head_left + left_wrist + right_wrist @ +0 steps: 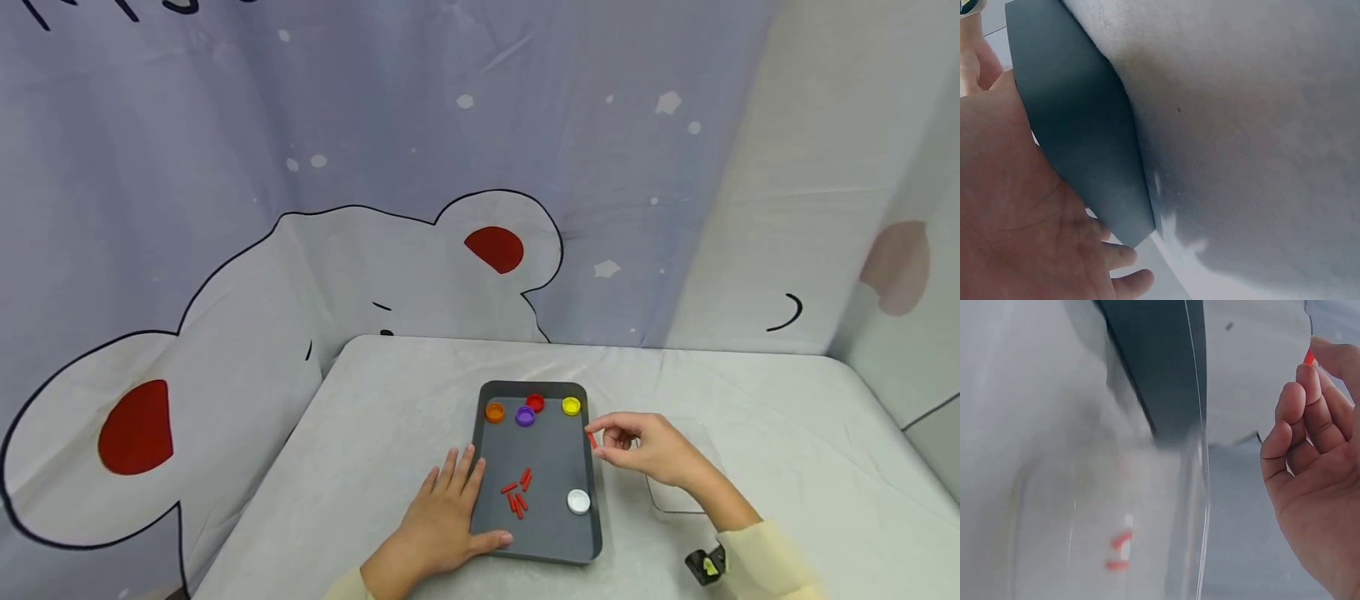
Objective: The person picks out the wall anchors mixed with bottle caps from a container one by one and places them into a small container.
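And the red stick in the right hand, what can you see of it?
The red stick is small, slim and bright red, perhaps plastic. The right hand's grip pinches it between thumb and fingertips, which hide part of it. In the head view it slants beside the gray tray's right rim; whether they touch is unclear.

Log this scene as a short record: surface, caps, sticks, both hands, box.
Surface: gray tray on a white-covered table
Far caps: orange, purple, red, yellow
Near cap: white, by the tray's right side
Loose sticks: several red ones, left of the white cap
Left grip: at the tray's near left corner, fingers spread
Right grip: pinches one red stick near the tray's right rim
Box: clear, right of the tray; blurred red pieces show through it
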Available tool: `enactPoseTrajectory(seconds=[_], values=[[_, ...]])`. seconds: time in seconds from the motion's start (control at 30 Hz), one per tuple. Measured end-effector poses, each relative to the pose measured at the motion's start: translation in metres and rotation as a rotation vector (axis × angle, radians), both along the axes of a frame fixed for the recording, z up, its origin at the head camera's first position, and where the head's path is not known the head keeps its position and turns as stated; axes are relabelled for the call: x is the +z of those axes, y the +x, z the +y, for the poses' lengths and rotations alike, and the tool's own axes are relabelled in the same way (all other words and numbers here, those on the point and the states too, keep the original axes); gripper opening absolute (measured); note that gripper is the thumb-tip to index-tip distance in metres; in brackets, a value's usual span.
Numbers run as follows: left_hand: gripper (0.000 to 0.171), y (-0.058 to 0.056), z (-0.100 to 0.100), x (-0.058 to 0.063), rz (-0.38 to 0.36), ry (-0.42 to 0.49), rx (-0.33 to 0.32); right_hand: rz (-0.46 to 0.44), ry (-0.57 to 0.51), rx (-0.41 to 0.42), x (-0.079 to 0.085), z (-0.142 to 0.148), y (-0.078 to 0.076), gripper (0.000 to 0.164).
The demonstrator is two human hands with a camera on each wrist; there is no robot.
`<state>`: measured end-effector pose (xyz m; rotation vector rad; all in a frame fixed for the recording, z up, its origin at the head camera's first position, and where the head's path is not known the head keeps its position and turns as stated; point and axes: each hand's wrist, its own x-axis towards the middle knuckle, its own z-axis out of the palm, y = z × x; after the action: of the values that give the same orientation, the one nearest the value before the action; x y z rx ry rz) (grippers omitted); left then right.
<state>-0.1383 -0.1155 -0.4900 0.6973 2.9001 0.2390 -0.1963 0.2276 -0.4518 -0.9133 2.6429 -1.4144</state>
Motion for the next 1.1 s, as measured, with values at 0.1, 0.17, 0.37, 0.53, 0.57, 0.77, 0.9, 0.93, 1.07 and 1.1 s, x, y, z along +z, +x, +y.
enactPoseTrajectory(seconds=[0.1,0.17,0.37,0.53,0.57,0.77,0.9,0.93,1.07,1.1], values=[[0.108,0.000,0.000,0.001,-0.001,-0.009,0.000,0.006,-0.017,-0.050,0.002,0.017,0.004,0.023],[0.108,0.001,0.000,0.001,-0.004,-0.012,0.001,0.009,-0.023,-0.081,0.004,0.028,0.008,0.023],[0.108,0.000,0.000,0.000,-0.013,0.001,0.005,-0.024,-0.036,-0.161,0.007,0.060,0.019,0.026],[0.108,0.001,0.000,0.001,0.000,0.010,-0.009,0.006,-0.031,-0.224,0.004,0.083,0.026,0.025],[0.108,0.001,0.000,0.002,0.002,0.011,-0.011,0.012,-0.028,-0.232,0.003,0.087,0.027,0.025],[0.109,0.002,0.000,0.004,0.001,-0.003,-0.007,-0.007,-0.014,-0.277,0.001,0.102,0.033,0.025],[0.109,0.002,0.000,0.003,0.002,-0.006,-0.006,-0.037,-0.007,-0.293,0.000,0.107,0.035,0.027],[0.109,0.002,0.000,0.003,0.003,-0.005,-0.006,-0.043,-0.004,-0.294,-0.001,0.108,0.036,0.027],[0.108,0.001,-0.001,-0.001,0.008,0.002,-0.003,-0.057,-0.013,-0.280,-0.003,0.111,0.034,0.029],[0.109,0.001,0.000,-0.001,0.009,0.006,-0.004,-0.058,-0.017,-0.276,-0.004,0.112,0.034,0.029]])
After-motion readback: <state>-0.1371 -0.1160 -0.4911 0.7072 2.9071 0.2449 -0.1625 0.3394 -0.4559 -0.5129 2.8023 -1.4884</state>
